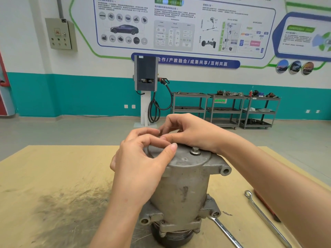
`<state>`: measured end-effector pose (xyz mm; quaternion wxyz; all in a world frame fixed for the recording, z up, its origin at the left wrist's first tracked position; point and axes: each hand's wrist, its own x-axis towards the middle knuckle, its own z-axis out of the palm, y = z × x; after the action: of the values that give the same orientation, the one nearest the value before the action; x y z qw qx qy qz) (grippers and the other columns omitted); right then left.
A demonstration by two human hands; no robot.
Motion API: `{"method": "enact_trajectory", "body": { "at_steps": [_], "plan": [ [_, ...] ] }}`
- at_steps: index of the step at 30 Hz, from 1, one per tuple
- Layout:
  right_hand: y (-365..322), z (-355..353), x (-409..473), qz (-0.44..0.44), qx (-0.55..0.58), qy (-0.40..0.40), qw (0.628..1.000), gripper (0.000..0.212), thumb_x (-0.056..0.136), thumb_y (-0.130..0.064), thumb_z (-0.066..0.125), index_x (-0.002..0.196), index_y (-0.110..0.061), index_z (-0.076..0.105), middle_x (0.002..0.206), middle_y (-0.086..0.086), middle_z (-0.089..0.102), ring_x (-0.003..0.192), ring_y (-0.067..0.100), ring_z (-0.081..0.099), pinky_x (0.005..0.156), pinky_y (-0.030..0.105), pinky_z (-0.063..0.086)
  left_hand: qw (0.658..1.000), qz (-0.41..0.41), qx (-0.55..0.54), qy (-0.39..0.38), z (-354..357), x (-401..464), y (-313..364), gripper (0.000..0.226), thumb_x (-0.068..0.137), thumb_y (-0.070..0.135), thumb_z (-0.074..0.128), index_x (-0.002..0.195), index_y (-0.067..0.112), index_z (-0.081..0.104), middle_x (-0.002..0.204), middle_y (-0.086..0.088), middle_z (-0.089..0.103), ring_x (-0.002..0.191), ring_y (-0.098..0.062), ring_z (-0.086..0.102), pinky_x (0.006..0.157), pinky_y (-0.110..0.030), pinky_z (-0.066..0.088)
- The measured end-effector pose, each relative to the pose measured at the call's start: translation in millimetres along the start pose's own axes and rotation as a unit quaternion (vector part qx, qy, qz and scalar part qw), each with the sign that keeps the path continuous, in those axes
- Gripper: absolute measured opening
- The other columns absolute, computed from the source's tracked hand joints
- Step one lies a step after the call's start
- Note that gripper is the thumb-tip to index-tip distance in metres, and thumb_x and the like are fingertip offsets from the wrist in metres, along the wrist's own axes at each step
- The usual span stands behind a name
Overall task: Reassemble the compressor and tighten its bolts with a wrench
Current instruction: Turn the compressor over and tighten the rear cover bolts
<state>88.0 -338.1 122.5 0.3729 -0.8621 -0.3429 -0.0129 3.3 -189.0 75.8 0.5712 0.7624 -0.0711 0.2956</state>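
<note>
Workshop desk point(53, 176) holds an upright compressor point(180, 190), both hands on its top cover: left hand point(141, 163) and right hand point(189, 133) pinch something hidden at the far rim, beyond one seated bolt point(195, 150), wrenches point(265, 217) lying nearer the right hand.

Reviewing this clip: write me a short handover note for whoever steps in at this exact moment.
Left hand: fingers curled over the near rim of the compressor top cover; whether it pinches anything is hidden.
Right hand: fingers curled at the far side of the cover, apparently working something small, unseen.
The compressor stands upright on the table. One bolt sits in the cover, on the right.
Two wrenches lie untouched on the table to the right: one beside the base, one farther out.
Left: seat the remaining bolts, then tighten with a wrench.
</note>
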Motion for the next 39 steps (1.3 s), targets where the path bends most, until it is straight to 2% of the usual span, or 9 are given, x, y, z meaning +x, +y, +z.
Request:
{"method": "enact_trajectory", "body": {
  "at_steps": [7, 15, 18, 20, 24, 27, 32, 35, 39],
  "plan": [
    [0.1, -3.4, -4.0, 0.004, 0.007, -0.014, 1.0, 0.008, 0.093, -0.022, 0.066, 0.089, -0.027, 0.069, 0.082, -0.017, 0.07, 0.075, -0.007, 0.062, 0.067, 0.009, 0.044, 0.999, 0.0, -0.034, -0.03, -1.2, 3.0, -7.3, 0.013, 0.075, 0.027, 0.078, 0.067, 0.037, 0.076, 0.1, 0.029, 0.062, 0.098, 0.009, 0.056, 0.08, -0.022, 0.042],
    [-2.2, -0.7, -2.8, -0.003, 0.014, -0.009, 1.0, 0.007, 0.091, -0.019, 0.068, 0.087, -0.023, 0.067, 0.087, -0.015, 0.072, 0.083, -0.002, 0.066, 0.076, 0.013, 0.048, 0.998, 0.021, 0.013, -0.052, -3.6, 1.8, -0.5, 0.028, 0.085, 0.024, 0.071, 0.072, 0.049, 0.072, 0.113, 0.024, 0.057, 0.117, -0.003, 0.05, 0.109, -0.05, 0.031],
    [-1.7, -4.5, -7.0, 0.004, 0.04, -0.019, 0.999, 0.01, 0.094, -0.014, 0.064, 0.097, -0.021, 0.071, 0.101, -0.008, 0.075, 0.096, 0.005, 0.069, 0.083, 0.017, 0.052, 0.999, 0.01, 0.02, -0.043, -6.3, 0.8, 2.1, 0.006, 0.073, 0.048, 0.073, 0.067, 0.047, 0.072, 0.117, 0.023, 0.056, 0.121, -0.004, 0.048, 0.109, -0.051, 0.031],
    [-2.1, -4.6, -6.2, 0.015, 0.046, -0.023, 0.999, 0.005, 0.093, -0.014, 0.065, 0.094, -0.016, 0.069, 0.102, -0.007, 0.075, 0.096, 0.007, 0.069, 0.083, 0.019, 0.053, 0.999, 0.007, 0.039, -0.026, -6.2, -0.1, 1.3, 0.025, 0.054, 0.068, 0.065, 0.068, 0.048, 0.071, 0.115, 0.024, 0.056, 0.119, -0.003, 0.05, 0.107, -0.05, 0.033],
    [-3.3, 1.3, 1.3, 0.019, 0.015, -0.009, 1.0, 0.022, 0.089, -0.018, 0.07, 0.077, -0.012, 0.053, 0.105, -0.003, 0.074, 0.101, 0.012, 0.068, 0.094, 0.033, 0.053, 1.0, 0.002, 0.01, -0.013, -3.3, 1.9, -5.9, 0.01, 0.064, 0.048, 0.08, 0.069, 0.048, 0.072, 0.11, 0.024, 0.059, 0.109, 0.008, 0.053, 0.094, -0.026, 0.039],
    [-2.5, 0.3, 0.5, 0.018, 0.018, -0.006, 1.0, 0.017, 0.088, -0.021, 0.071, 0.081, -0.012, 0.058, 0.098, -0.008, 0.075, 0.096, 0.007, 0.069, 0.087, 0.022, 0.054, 0.999, 0.001, -0.023, -0.048, -4.4, 6.3, -12.1, 0.015, 0.073, 0.031, 0.081, 0.068, 0.044, 0.075, 0.108, 0.024, 0.061, 0.102, 0.018, 0.051, 0.082, -0.006, 0.037],
    [-1.3, -4.9, -5.5, 0.024, 0.031, -0.027, 0.999, 0.009, 0.091, -0.025, 0.068, 0.1, -0.025, 0.067, 0.103, -0.004, 0.073, 0.098, 0.01, 0.067, 0.093, 0.026, 0.051, 0.994, 0.016, -0.024, -0.106, -4.5, 6.6, -10.6, 0.024, 0.088, 0.023, 0.07, 0.071, 0.039, 0.077, 0.117, 0.023, 0.058, 0.11, 0.013, 0.048, 0.093, -0.015, 0.038],
    [-3.0, -4.0, -4.5, 0.025, 0.032, -0.03, 0.999, 0.004, 0.091, -0.018, 0.067, 0.094, -0.021, 0.069, 0.103, -0.005, 0.074, 0.099, 0.01, 0.068, 0.092, 0.024, 0.052, 0.995, 0.03, 0.024, -0.096, -3.6, 4.7, -6.9, 0.014, 0.078, 0.044, 0.061, 0.074, 0.047, 0.074, 0.123, 0.025, 0.053, 0.128, -0.002, 0.042, 0.111, -0.046, 0.03],
    [-6.1, 1.2, 0.3, 0.028, -0.014, -0.01, 0.999, 0.016, 0.089, -0.019, 0.069, 0.081, -0.01, 0.058, 0.106, 0.007, 0.072, 0.104, 0.02, 0.066, 0.097, 0.042, 0.051, 0.999, 0.011, 0.023, -0.037, -0.7, -1.6, -1.8, 0.018, 0.066, 0.06, 0.079, 0.068, 0.044, 0.072, 0.12, 0.023, 0.055, 0.126, -0.006, 0.046, 0.109, -0.052, 0.031]
  ]
}}
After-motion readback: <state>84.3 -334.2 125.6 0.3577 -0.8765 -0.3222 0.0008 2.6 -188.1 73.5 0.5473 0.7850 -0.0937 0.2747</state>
